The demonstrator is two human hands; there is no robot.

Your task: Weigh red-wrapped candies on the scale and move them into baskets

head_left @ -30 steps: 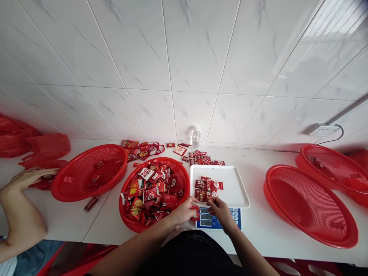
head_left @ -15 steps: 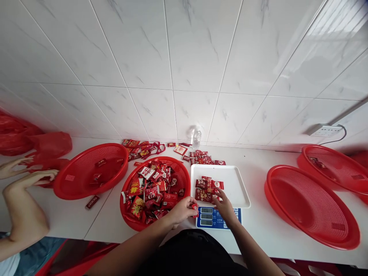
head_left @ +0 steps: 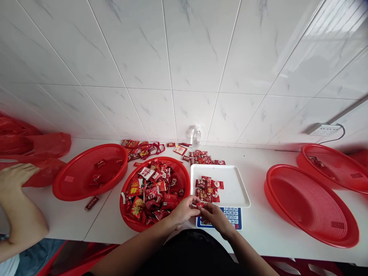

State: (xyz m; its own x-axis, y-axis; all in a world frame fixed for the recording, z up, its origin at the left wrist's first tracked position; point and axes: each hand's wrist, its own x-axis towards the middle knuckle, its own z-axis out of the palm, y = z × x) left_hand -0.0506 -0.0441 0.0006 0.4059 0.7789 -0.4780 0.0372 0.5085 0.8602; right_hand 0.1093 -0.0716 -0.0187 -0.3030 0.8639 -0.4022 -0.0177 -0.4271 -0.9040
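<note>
Between my two hands, in front of the scale, is a small red wrapped candy packet (head_left: 200,206). The fingers of my left hand (head_left: 184,210) are closed on it from the left. From the right, my right hand (head_left: 216,217) pinches at the same packet, over the display of the blue digital scale (head_left: 234,216). On the scale's white tray (head_left: 234,180) several red snack packets (head_left: 207,188) lie grouped at the left side. Beside my left forearm stands a red basket (head_left: 186,177) heaped with red and white snack packets (head_left: 152,191).
Another red basket (head_left: 61,188) with a few packets stands at left, a dark red packet (head_left: 92,203) before it. A co-worker's hand (head_left: 17,176) touches a red plastic bag (head_left: 46,172). Red baskets (head_left: 313,207) stand at right. Loose packets (head_left: 201,157) and a clear bottle (head_left: 196,138) are near the wall.
My right hand has moved from over the tray's packets toward my left hand and now meets the small packet. My left hand has shifted slightly right. The co-worker's hand has moved left.
</note>
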